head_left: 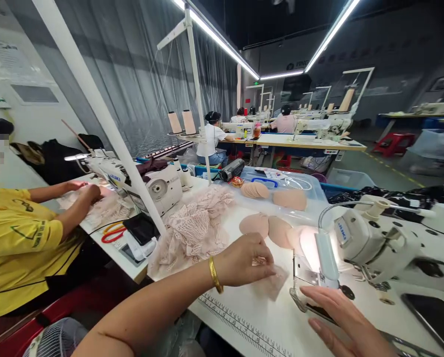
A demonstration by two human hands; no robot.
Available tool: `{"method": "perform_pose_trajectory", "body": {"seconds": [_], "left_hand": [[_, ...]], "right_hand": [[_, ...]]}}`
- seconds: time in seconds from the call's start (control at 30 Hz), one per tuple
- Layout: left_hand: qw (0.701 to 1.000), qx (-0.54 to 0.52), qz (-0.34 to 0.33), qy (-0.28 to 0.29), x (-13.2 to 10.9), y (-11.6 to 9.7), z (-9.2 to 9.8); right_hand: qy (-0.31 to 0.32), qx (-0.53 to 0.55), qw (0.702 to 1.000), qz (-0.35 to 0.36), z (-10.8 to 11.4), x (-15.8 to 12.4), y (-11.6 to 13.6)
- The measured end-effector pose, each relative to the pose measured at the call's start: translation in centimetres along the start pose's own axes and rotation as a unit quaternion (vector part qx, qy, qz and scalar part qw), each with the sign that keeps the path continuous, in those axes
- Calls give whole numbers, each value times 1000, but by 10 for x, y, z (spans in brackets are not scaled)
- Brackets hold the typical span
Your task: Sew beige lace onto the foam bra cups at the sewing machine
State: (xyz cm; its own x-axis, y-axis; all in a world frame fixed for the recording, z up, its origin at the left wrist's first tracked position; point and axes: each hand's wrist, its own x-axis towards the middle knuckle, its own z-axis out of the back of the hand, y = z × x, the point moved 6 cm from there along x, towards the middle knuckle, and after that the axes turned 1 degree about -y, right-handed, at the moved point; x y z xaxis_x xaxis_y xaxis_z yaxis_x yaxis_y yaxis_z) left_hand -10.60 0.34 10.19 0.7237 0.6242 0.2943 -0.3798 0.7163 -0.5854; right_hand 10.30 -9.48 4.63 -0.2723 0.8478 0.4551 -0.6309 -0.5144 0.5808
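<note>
My left hand (246, 260), a gold bangle on its wrist, is closed with thumb and fingers pinched on a small piece of sheer pale fabric (276, 285), which hangs onto the white table. Fingers stretched and thumb apart, my right hand (346, 317) is at the front edge of the sewing machine's (378, 238) bed, with nothing visible in it. Beyond my left hand lie flat beige bra-cup pads (253, 224), which run in a row toward the lit needle area. A heap of pale pink lace (195, 223) lies left of them.
A ruler strip (240, 325) runs along the table's front edge. A phone (433, 317) lies at the right. Stacked pads (255, 190) rest on a clear plastic bin lid (299, 186). At the left, a co-worker in a yellow shirt (21, 243) handles lace at another machine.
</note>
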Motion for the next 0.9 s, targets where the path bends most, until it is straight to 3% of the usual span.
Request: {"method": "perform_pose_trajectory", "body": {"seconds": [0.07, 0.13, 0.27, 0.33, 0.4, 0.47, 0.53, 0.63, 0.7, 0.8, 0.9], "left_hand": [[989, -124, 8, -84, -3, -12, 13], [968, -226, 48, -93, -10, -13, 14], [886, -421, 193, -3, -28, 1, -11], [840, -485, 233, 71, -37, 3, -29], [817, -507, 240, 131, -41, 1, -44], [826, -497, 234, 123, -40, 1, -52], [869, -439, 219, 68, -35, 3, -50], [948, -275, 158, 11, -29, -5, -32], [977, -180, 107, -34, -27, -14, -15], [960, -247, 116, -58, -28, -19, -4], [872, -452, 183, -28, -32, -17, -20]], "right_hand": [[-1, 108, 987, -120, -13, -1, 5], [-33, 225, 955, -190, -25, 2, 11], [-100, 351, 891, -271, -36, 12, 16], [-125, 353, 883, -284, -36, 14, 17], [-118, 344, 888, -281, -41, 14, 20], [-103, 337, 893, -279, -48, 12, 21], [-111, 345, 885, -292, -52, 7, 15], [-111, 356, 871, -319, -52, 1, 4], [-81, 339, 881, -321, -48, -1, 0], [-67, 337, 883, -319, -40, -1, 2], [-90, 394, 854, -328, -38, -1, 9]]}}
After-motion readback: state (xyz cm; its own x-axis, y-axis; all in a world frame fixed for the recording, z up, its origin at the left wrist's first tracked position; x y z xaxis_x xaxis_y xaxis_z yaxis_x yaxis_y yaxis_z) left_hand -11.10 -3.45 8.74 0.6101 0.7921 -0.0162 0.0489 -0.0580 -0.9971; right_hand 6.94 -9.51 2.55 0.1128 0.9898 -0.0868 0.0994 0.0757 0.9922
